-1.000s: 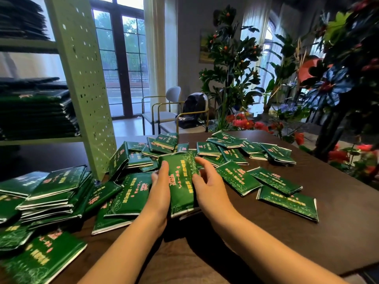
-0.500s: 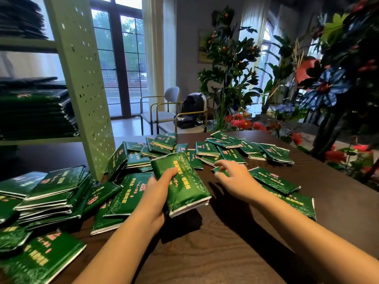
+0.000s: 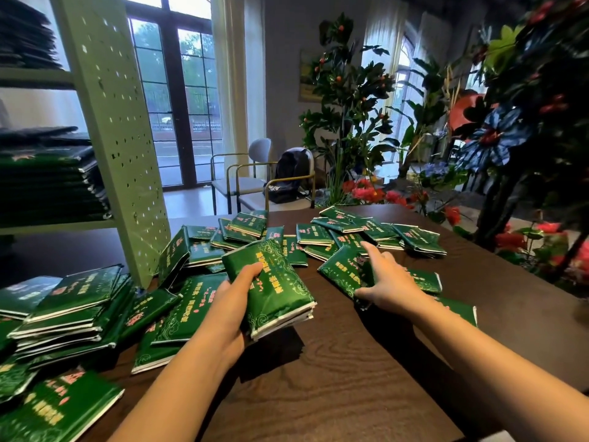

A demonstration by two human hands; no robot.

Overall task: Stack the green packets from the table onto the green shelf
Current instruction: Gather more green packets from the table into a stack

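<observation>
While my left grip (image 3: 232, 301) clamps a small stack of packets (image 3: 274, 288) from its left side, thumb on top, my right grip (image 3: 387, 282) pinches a loose packet (image 3: 342, 269) just right of it, fingers over, thumb at the near edge. Both lie with long axes running away from me. The green shelf (image 3: 57, 223) stands up and left, nearer the left grip. Wrappers look glossy, flat, soft-cornered; the surface (image 3: 350, 378) is dark woodgrain.

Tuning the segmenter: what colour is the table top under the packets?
The table is dark brown with wood grain, clearest in the head view.
</observation>
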